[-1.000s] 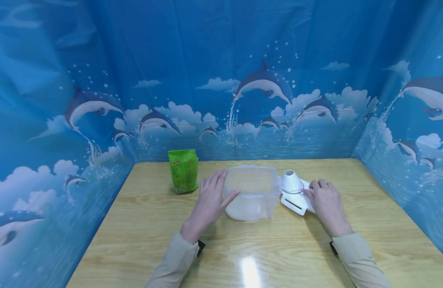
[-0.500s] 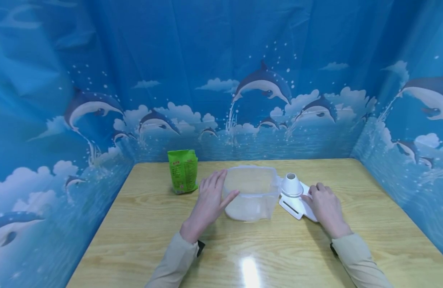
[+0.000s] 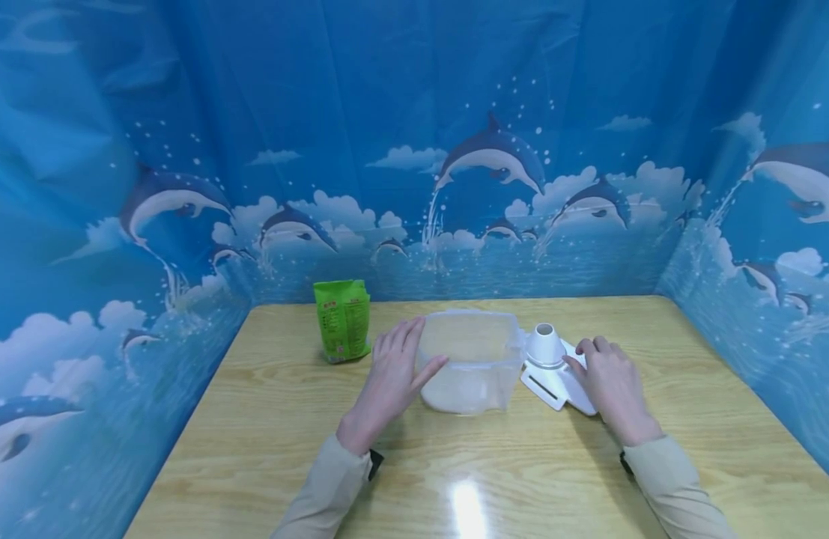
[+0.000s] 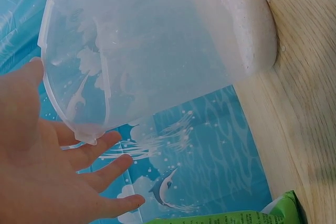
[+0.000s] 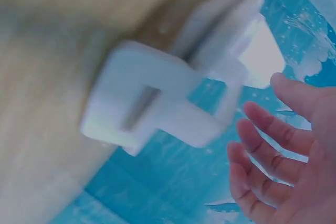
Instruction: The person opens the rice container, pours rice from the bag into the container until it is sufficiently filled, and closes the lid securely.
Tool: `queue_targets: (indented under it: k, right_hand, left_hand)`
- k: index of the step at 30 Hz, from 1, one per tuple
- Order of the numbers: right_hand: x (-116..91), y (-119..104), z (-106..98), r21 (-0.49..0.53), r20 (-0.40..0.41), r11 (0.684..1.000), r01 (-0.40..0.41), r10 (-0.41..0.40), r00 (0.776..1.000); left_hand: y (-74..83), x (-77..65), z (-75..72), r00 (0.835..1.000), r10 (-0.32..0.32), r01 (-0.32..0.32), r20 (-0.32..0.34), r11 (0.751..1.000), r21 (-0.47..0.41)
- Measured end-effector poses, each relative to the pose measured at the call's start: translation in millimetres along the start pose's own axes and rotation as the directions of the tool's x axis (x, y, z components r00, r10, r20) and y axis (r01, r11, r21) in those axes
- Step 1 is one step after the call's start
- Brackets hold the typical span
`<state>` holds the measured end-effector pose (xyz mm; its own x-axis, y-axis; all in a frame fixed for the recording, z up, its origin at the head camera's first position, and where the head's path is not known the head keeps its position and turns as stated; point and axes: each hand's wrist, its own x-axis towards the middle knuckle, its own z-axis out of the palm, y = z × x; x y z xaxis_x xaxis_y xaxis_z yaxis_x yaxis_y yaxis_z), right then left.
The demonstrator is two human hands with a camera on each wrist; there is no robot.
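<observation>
A translucent plastic container (image 3: 471, 374) stands on the table, its lower part whitish in the left wrist view. At its left rim is my left hand (image 3: 392, 368), thumb and fingers extended and spread; in the left wrist view the thumb tip meets the rim of the container (image 4: 157, 51). To the right lies a white plastic lid-like piece (image 3: 556, 382) with a cone-shaped spout and a slotted tab, close to the container. My right hand (image 3: 609, 385) is at the right edge of that piece. The right wrist view shows its fingers loosely bent, with a gap to the white piece (image 5: 152, 93).
A green printed bag (image 3: 343, 322) stands upright at the back left of the wooden table (image 3: 522, 479). Blue dolphin-print curtains (image 3: 414, 112) enclose the back and both sides. Small pale grains lie by the container's base.
The white piece has turned, its slotted tab and front edge shifting toward the person. My right hand has lifted slightly off it. My left hand and the container have stayed put.
</observation>
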<state>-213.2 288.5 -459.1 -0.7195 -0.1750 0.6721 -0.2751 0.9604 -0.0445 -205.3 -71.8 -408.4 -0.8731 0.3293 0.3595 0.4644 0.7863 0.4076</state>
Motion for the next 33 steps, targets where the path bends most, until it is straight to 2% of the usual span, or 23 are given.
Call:
queue_targets:
  k: [8, 11, 14, 19, 24, 28, 33]
  right_hand:
    - [17.6, -10.8, -14.8, -0.069, -0.167, 0.992, 0.102, -0.112, 0.979]
    - [25.0, -18.6, -22.0, -0.062, -0.210, 0.991, 0.122, -0.133, 0.969]
    - [32.1, -29.8, -32.1, -0.038, -0.219, 0.991, 0.131, -0.137, 0.966]
    - [39.5, -53.0, -44.4, 0.085, -0.145, 0.981, 0.173, -0.160, 0.976]
    - [43.9, -72.9, -41.3, 0.198, -0.034, 0.955, 0.220, -0.217, 0.976]
    - [47.2, -81.6, -34.4, 0.197, 0.076, 0.955, 0.222, -0.240, 0.968]
    - [47.9, -85.6, -27.5, 0.155, 0.194, 0.968, 0.199, -0.227, 0.954]
  left_hand:
    - [0.7, 0.2, -0.9, 1.000, -0.010, 0.010, 0.010, 1.000, -0.003]
    - [0.4, 0.3, -0.5, 1.000, -0.010, 0.010, 0.011, 1.000, -0.002]
    - [0.4, 0.4, -0.7, 1.000, -0.008, 0.009, 0.012, 1.000, -0.002]
    - [1.0, 0.4, -1.4, 1.000, -0.008, 0.008, 0.008, 1.000, 0.001]
    - [1.8, 0.8, -2.4, 1.000, -0.007, 0.007, 0.009, 1.000, 0.006]
    - [1.7, 0.5, -2.8, 1.000, -0.014, 0.014, 0.018, 1.000, 0.000]
    - [2.2, 0.0, -3.4, 0.999, -0.019, 0.019, 0.026, 1.000, -0.007]
